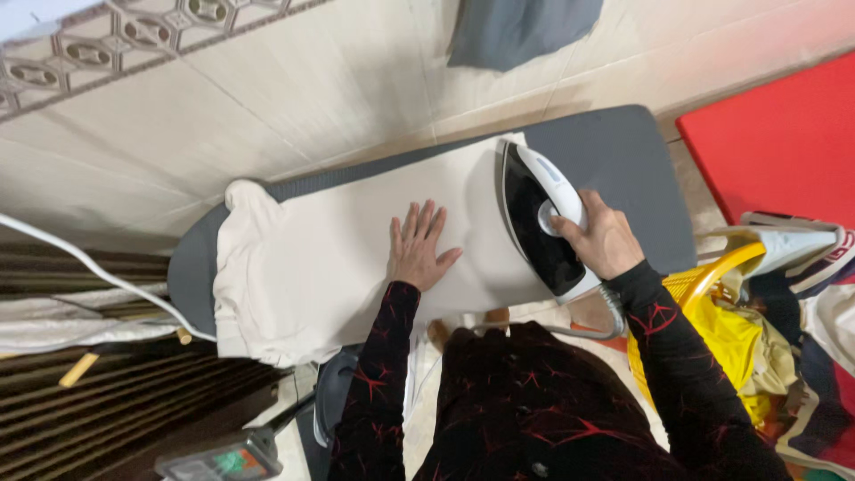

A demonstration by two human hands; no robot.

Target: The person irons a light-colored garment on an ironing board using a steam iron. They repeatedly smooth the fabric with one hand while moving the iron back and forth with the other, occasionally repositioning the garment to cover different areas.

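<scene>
A cream garment [329, 249] lies spread flat over a grey ironing board [614, 151]. My left hand [419, 245] rests palm down on the cloth near its middle, fingers apart. My right hand [604, 236] grips the handle of a black and white iron [539, 218], which sits on the right part of the garment. The garment's bunched end hangs over the board's left tip. Both my sleeves are dark with a red pattern.
A yellow basket [704, 281] of mixed clothes stands at the right, beside a red mat [775, 142]. A white cord [98, 272] crosses the left side over dark slats. A grey cloth [521, 31] lies on the tiled floor beyond the board.
</scene>
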